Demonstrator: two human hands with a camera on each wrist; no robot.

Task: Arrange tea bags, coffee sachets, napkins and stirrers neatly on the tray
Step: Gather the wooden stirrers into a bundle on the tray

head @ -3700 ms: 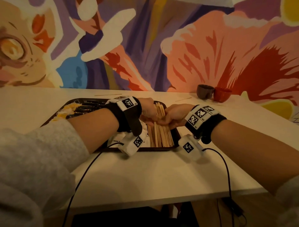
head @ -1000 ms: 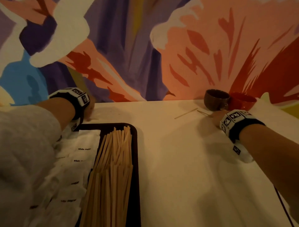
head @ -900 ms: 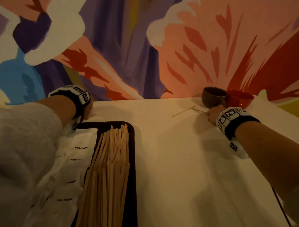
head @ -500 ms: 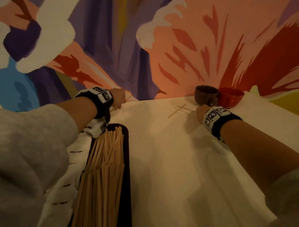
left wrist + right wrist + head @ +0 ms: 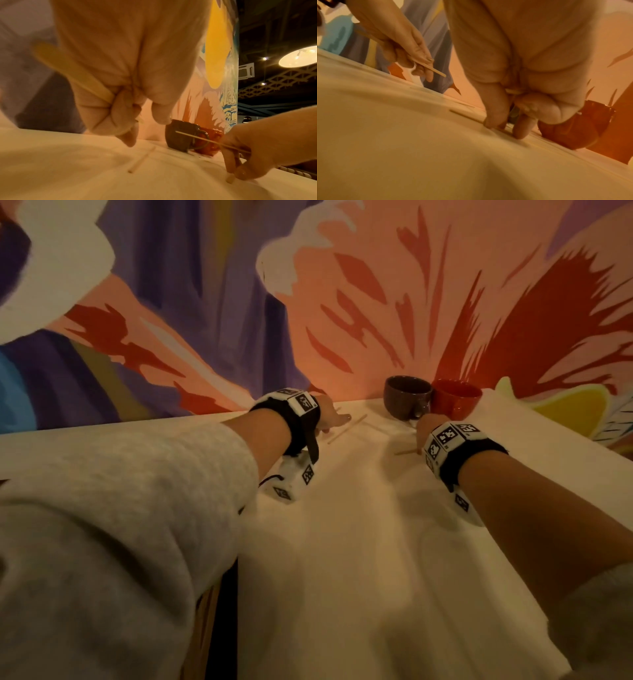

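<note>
Both arms since swung off the tray toward upper centre. Left hand (image 5: 330,414) pinching one stirrer (image 5: 72,70); right hand (image 5: 257,152) pinching another (image 5: 211,142). Third stirrer (image 5: 346,429) lying between. Step: collecting strays. Next: return to tray, lower left.

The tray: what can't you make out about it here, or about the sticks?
- Tray: head view shows only a dark strip; the left sleeve hides the rest.
- Stirrer by the right hand: mostly behind the wristband.
- Left-wrist view: held stirrer blurred.
</note>
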